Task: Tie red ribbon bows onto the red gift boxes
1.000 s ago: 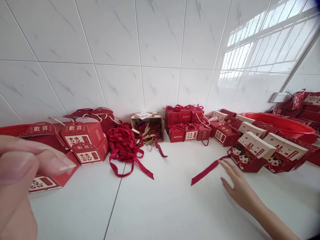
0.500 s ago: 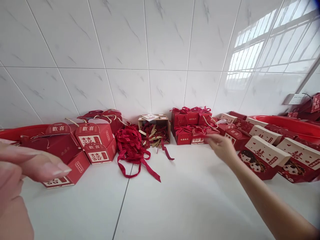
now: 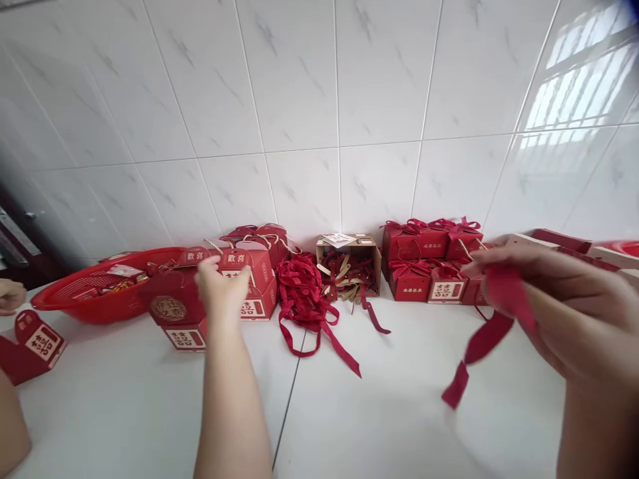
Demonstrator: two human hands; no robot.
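My left hand (image 3: 222, 286) reaches over the counter with thumb and fingers apart, right in front of a stack of red gift boxes (image 3: 262, 276) with white label panels. Whether its fingertips touch a box is hard to make out. Close to the camera on the right, my right hand (image 3: 574, 299) is closed on a dark red ribbon (image 3: 489, 336), whose loose end dangles over the counter. A tangled heap of the same ribbon (image 3: 301, 286) lies mid-counter. Beside it, an open cardboard box (image 3: 375, 259) on its side holds gold and red tags.
Finished-looking boxes with bows (image 3: 417, 246) stand stacked against the tiled wall. A red plastic basket (image 3: 90, 309) sits at left. Near it are another person's hand (image 3: 10, 296) and a red box (image 3: 34, 346). More boxes (image 3: 554, 243) line the right back.
The view has swung left. My left hand has gone from close by the camera out to the boxes; my right hand has drawn back from the bow-tied boxes and now shows a ribbon.
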